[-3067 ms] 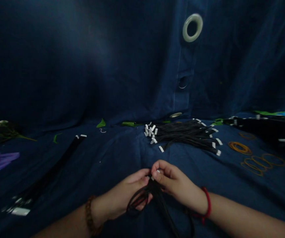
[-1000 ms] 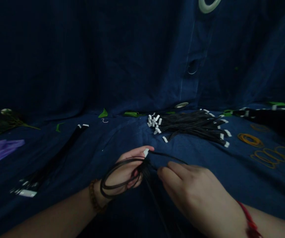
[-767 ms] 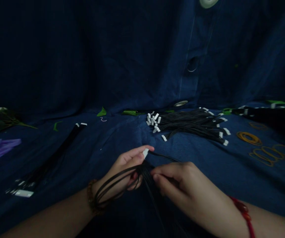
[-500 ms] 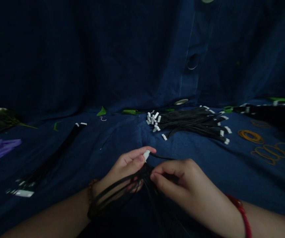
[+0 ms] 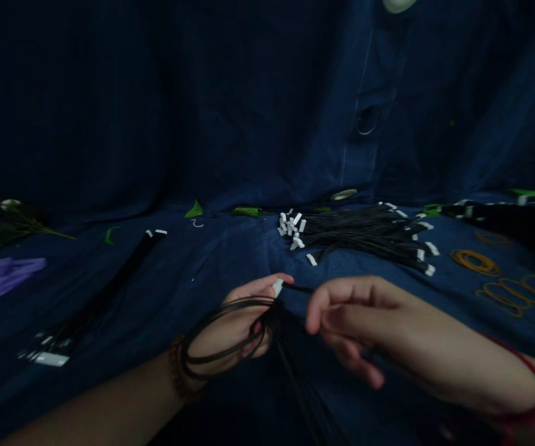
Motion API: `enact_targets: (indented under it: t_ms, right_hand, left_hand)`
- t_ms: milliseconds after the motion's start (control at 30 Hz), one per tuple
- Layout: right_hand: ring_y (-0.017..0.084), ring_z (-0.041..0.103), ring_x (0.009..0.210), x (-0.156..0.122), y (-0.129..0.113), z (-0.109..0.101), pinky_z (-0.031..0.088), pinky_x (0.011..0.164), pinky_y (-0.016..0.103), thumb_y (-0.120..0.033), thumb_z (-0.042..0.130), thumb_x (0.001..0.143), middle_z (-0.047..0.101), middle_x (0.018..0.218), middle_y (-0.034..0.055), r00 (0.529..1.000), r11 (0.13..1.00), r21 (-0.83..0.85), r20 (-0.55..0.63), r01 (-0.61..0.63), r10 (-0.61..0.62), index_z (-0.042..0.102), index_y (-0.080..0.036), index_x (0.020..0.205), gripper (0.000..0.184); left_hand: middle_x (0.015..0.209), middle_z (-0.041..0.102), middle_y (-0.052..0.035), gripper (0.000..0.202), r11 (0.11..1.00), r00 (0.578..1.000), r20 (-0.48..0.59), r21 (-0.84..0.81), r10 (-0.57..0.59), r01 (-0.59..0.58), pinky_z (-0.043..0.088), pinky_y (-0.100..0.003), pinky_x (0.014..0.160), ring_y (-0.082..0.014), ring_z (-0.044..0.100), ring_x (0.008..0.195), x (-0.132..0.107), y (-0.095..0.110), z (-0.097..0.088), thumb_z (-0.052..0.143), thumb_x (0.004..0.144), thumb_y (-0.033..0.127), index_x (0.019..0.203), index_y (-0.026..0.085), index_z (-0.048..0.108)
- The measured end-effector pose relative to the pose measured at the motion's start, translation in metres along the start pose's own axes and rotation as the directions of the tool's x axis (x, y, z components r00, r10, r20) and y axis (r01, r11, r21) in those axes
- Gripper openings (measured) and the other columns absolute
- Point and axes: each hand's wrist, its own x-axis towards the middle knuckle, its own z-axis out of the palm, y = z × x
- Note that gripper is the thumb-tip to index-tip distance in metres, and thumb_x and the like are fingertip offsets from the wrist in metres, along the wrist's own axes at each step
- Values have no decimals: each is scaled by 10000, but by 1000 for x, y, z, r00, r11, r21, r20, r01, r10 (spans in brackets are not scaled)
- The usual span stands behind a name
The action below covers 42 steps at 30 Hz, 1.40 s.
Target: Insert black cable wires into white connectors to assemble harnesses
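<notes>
My left hand (image 5: 248, 328) is closed on a bundle of black cables (image 5: 290, 359). A white connector plug (image 5: 277, 287) sticks up between its thumb and index finger. Several cable loops (image 5: 188, 347) curl back over the wrist, while loose strands hang down toward the bottom edge. From the plug, one thin cable runs right and passes behind my right hand (image 5: 355, 322). That hand is just right of the bundle, fingers bent and apart, with nothing visible in them.
A pile of black cables with white connectors (image 5: 360, 229) lies behind my hands. A smaller cable bunch (image 5: 109, 279) lies left. Rubber bands (image 5: 474, 262) and more dark cables (image 5: 527, 217) are on the right. Purple plastic (image 5: 2, 279) and a leafy stem (image 5: 20, 226) lie far left.
My right hand has let go of the cables at the bundle, moved right and loosened its fingers. The loops by my left wrist have spread wider. The view has shifted slightly.
</notes>
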Motion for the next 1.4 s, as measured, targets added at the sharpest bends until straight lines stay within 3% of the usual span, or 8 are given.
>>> enact_targets:
  t_ms: [133, 367, 500, 600, 700, 767, 833, 1400]
  right_hand:
    - [106, 499, 484, -4, -20, -24, 406, 433, 215, -170, 325, 801, 529, 626, 17, 956, 963, 38, -140, 265, -258, 603, -183, 844, 281]
    - [113, 556, 909, -18, -32, -51, 448, 753, 289, -344, 303, 965, 582, 1045, -14, 611, 804, -229, -546, 550, -573, 616, -317, 949, 314]
    - [72, 583, 637, -28, -33, -35, 445, 533, 198, -372, 388, 938, 639, 819, -28, 705, 834, -172, -463, 524, -538, 606, -311, 976, 230]
    - [83, 578, 498, -26, -20, -5, 436, 467, 184, -278, 508, 883, 617, 584, -43, 819, 815, -427, -241, 393, -521, 579, -226, 732, 175]
    - [93, 560, 498, -19, 1, 18, 394, 459, 208, -172, 514, 844, 586, 584, -33, 716, 428, -861, -112, 276, -688, 543, -192, 718, 131]
    - [106, 532, 470, -16, 13, 24, 364, 468, 243, -151, 496, 839, 555, 563, -31, 647, 155, -967, 12, 201, -763, 532, -179, 717, 130]
    - [110, 505, 449, -15, 19, 23, 331, 470, 262, -144, 469, 852, 530, 544, -31, 624, 29, -984, 87, 174, -776, 530, -173, 710, 158]
    - [100, 446, 457, -13, 19, 18, 257, 475, 275, -124, 441, 877, 499, 556, -29, 657, -10, -980, 140, 198, -741, 493, -174, 672, 216]
  left_hand:
    - [382, 367, 92, 321, 1000, 997, -78, -16, -1, -1, 197, -131, 294, -24, 245, 282, 0, 2, 3, 587, 792, 214, 1108, 158, 569]
    - [390, 376, 96, 339, 999, 997, -59, 4, 39, -39, 241, -117, 323, -18, 273, 292, -3, -1, 1, 566, 792, 141, 1128, 182, 558]
    - [368, 342, 104, 275, 998, 998, -27, 15, 64, -63, 262, -112, 309, -22, 259, 273, -3, -3, 0, 552, 835, 285, 1096, 199, 561]
    - [346, 365, 99, 332, 996, 996, 9, 16, 87, -87, 276, -122, 285, -37, 255, 248, 0, -7, -2, 519, 836, 431, 1089, 218, 550]
    - [325, 386, 97, 377, 994, 993, 55, 14, 105, -106, 287, -135, 270, -43, 237, 229, 0, -12, -4, 541, 802, 484, 1083, 232, 549]
    - [316, 381, 100, 378, 993, 991, 73, 11, 112, -113, 289, -134, 269, -38, 222, 224, -1, -14, -4, 538, 796, 503, 1071, 244, 555]
    - [329, 391, 100, 352, 994, 992, 74, 12, 106, -108, 284, -121, 274, -30, 222, 232, -3, -15, -2, 529, 807, 494, 1063, 255, 560]
    - [351, 386, 106, 428, 998, 991, 119, 3, 63, -64, 264, -123, 267, -26, 219, 246, -6, -13, 1, 571, 772, 505, 1098, 229, 546]
